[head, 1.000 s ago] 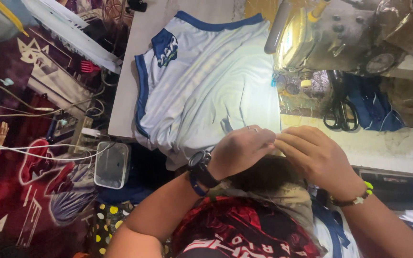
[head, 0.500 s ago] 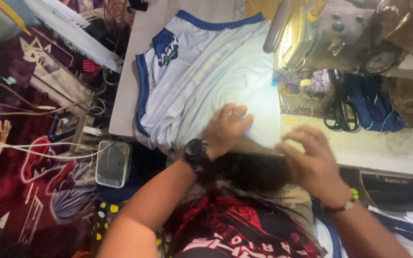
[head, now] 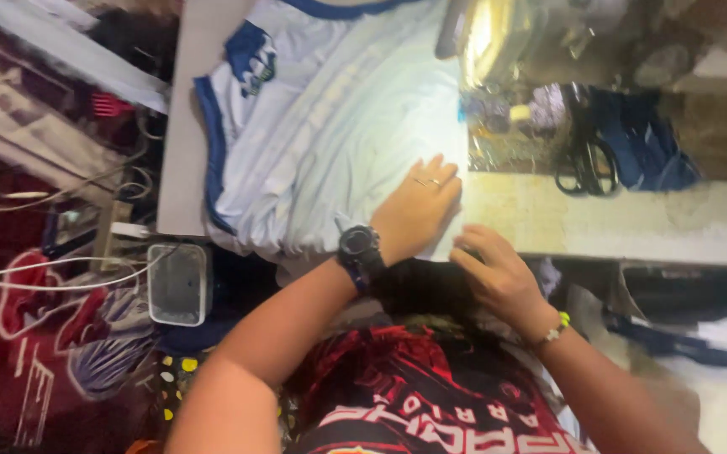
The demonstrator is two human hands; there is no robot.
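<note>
- Head view, the only one I have: the left hand lies flat and palm down on a white jersey with blue trim, fingers spread and pointing toward 1 o'clock. It grips nothing; it only presses on the cloth. I note a ring on one finger and a dark wristwatch at the wrist.
- The jersey lies spread on the pale table, filling the frame from about 10 to 12 o'clock. Its near edge hangs over the table's front edge, just beside the left wrist.
- The right hand sits at about 4 o'clock from the left hand, close to it, at the table's front edge. Its fingers are curled in around the jersey's hem; motion blur keeps me from confirming whether cloth is actually pinched, so I cannot tell its grip.
- A beaded bracelet circles the right wrist.
- A sewing machine stands at 1 o'clock, touching the jersey's far right side.
- Black-handled scissors lie at 3 o'clock of the left hand, well apart, beside a blue cloth.
- A clear plastic container sits below the table at 9 o'clock, with white cables beside it.
</note>
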